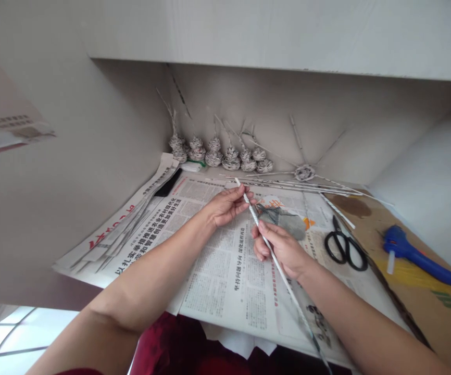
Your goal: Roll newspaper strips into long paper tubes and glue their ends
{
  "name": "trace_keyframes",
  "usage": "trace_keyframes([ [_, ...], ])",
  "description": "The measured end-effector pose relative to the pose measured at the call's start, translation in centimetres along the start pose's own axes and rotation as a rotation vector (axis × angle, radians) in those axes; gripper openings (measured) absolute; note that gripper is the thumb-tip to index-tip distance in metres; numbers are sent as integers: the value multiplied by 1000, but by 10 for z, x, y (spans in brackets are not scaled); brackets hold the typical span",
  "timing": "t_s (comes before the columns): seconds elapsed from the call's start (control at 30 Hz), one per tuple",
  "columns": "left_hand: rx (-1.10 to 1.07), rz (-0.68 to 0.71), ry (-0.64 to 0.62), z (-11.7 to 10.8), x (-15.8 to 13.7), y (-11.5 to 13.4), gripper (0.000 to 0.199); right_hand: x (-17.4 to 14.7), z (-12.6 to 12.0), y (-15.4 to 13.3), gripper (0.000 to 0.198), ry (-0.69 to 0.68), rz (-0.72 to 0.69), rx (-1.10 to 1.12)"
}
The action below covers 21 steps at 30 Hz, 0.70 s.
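Observation:
A long, thin rolled paper stick (280, 270) slants from the middle of the newspaper down toward the lower right, above the sheets. My left hand (229, 204) pinches it close to its upper end. Lower along the same stick, my right hand (278, 245) has its thumb and fingers closed round it. Beneath both hands lies newspaper (213, 276) spread over the table. Just right of my right hand rests a pair of black scissors (345, 247). Several more paper sticks (296, 186) lie beyond my hands, beside a small woven paper piece (304, 172) with spokes sticking out.
Several gourd-shaped woven paper pieces (231, 159) stand along the back wall. Stacked newspaper strips (132, 216) and a dark flat object (168, 183) lie at left. A blue glue gun (421, 255) rests on cardboard (416, 307) at right. An overhanging white panel (272, 36) spans the top.

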<state>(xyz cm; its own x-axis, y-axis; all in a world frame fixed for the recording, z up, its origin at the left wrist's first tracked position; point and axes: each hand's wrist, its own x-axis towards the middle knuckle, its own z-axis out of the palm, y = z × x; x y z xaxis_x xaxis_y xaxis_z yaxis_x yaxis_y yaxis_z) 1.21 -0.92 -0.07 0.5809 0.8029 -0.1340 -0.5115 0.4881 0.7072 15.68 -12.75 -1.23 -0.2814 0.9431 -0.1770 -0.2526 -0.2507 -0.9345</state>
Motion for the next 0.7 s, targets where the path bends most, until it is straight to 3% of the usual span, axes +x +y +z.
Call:
trace_keyframes([
  [0.2,9,20,-41,0,0,-1,15,-1,-2,-3,31,-62,25,107],
  [0.47,33,52,19,-1,1,1,16,3,-5,5,37,259,-155,-439],
  [0.6,35,55,-4,0,1,1,16,4,-8,9,40,266,-191,-559],
  [0.7,53,51,-30,0,0,1,14,4,-7,10,39,248,-172,-506],
])
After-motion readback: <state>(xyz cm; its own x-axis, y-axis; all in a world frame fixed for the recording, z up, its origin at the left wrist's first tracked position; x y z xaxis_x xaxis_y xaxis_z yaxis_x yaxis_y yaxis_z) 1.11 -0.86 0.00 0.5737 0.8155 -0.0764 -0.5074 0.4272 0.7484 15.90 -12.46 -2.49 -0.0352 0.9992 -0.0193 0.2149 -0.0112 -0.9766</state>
